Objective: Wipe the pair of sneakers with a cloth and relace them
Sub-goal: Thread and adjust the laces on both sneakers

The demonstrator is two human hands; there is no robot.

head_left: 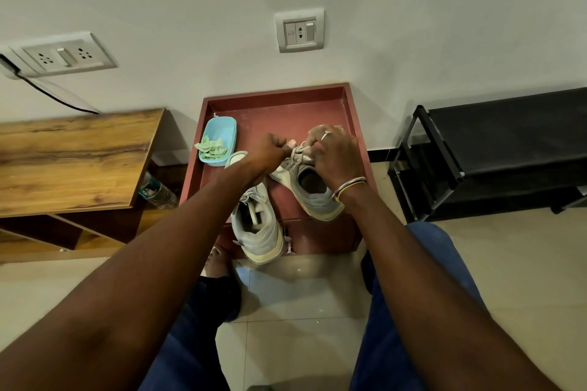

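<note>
Left hand (270, 149) and right hand (334, 151) each pinch the lace (298, 152) of the sneaker (314, 192) near the cabinet's (279, 119) right edge, its toe and upper eyelets hidden beneath them.

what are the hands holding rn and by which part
The lace of the right-side sneaker, just above its eyelets: left hand pinches one side, right hand the other.

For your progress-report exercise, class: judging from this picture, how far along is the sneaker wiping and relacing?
Wiping looks done: the green cloth sits in the blue tub. In hand: the left hand and right hand pinch the lace of the far sneaker. Left: finishing that lacing, then the near sneaker, whose lace looks untied.
</note>
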